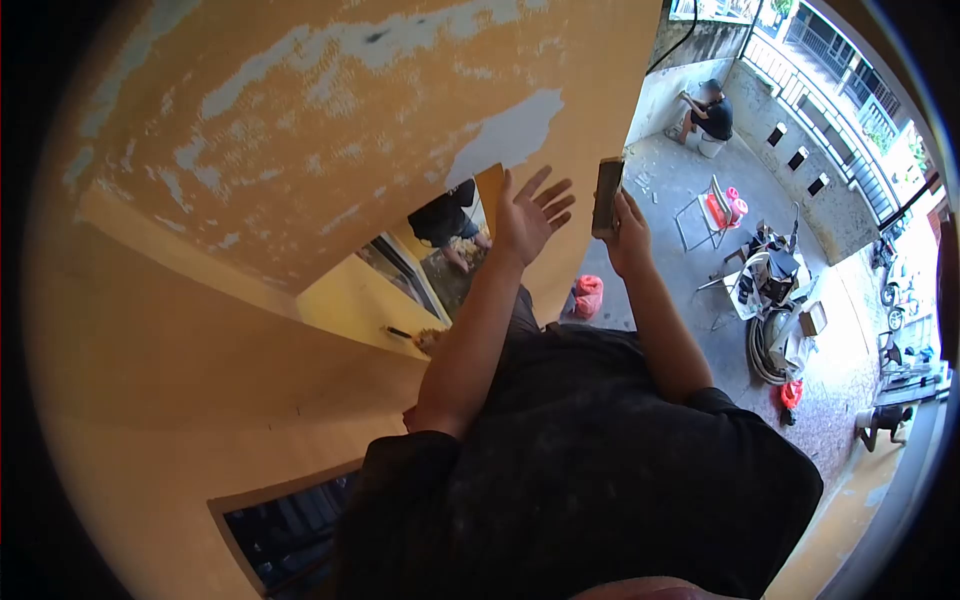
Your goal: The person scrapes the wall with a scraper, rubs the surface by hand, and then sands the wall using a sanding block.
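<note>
My left hand [532, 218] is raised beside the orange wall [400, 130], fingers spread and nothing in the palm. Patches of white show through the wall's worn paint near it. To the right, my right hand [630, 238] grips a grey-brown rectangular block [606, 198] held upright, its long side facing my left hand. The thumb and fingers wrap its right edge. A gap separates the block from my left fingertips.
A person [712, 115] sits on a white bucket [711, 147] by the far wall. Another person [440, 222] is beyond an opening at left. A folding chair [715, 212], a cluttered table [770, 275], a coiled hose [765, 350] and a red bag [589, 296] stand on the concrete floor.
</note>
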Demonstrator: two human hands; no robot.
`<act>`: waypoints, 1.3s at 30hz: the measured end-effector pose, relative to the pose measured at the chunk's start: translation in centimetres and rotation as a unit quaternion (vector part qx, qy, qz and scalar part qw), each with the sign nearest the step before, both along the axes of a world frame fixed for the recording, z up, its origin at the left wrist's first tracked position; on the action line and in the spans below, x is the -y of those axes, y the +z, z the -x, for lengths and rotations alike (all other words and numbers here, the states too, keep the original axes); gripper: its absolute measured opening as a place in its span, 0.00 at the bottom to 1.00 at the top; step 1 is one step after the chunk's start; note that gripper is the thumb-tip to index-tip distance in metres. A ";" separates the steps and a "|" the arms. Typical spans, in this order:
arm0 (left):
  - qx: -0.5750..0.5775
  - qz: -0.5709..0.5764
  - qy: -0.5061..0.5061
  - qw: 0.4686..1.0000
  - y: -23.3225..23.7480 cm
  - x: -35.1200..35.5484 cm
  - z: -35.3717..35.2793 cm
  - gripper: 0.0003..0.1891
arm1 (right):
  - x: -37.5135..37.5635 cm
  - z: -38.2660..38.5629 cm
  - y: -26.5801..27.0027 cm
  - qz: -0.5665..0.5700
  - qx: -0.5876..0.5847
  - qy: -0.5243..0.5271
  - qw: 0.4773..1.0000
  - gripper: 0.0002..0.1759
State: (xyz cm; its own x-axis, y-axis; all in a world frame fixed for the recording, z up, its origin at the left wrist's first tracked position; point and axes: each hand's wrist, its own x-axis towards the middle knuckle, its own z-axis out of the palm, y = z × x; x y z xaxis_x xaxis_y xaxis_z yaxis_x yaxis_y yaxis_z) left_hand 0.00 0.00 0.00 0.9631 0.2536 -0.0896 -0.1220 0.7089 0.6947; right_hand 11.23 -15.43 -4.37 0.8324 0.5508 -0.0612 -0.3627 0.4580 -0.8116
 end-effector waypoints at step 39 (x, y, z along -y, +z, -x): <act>-0.099 0.109 0.105 0.984 0.2 2.9 0.3 0.33 | 0.2 0.5 -2.1 -0.032 -0.087 0.033 0.995 0.21</act>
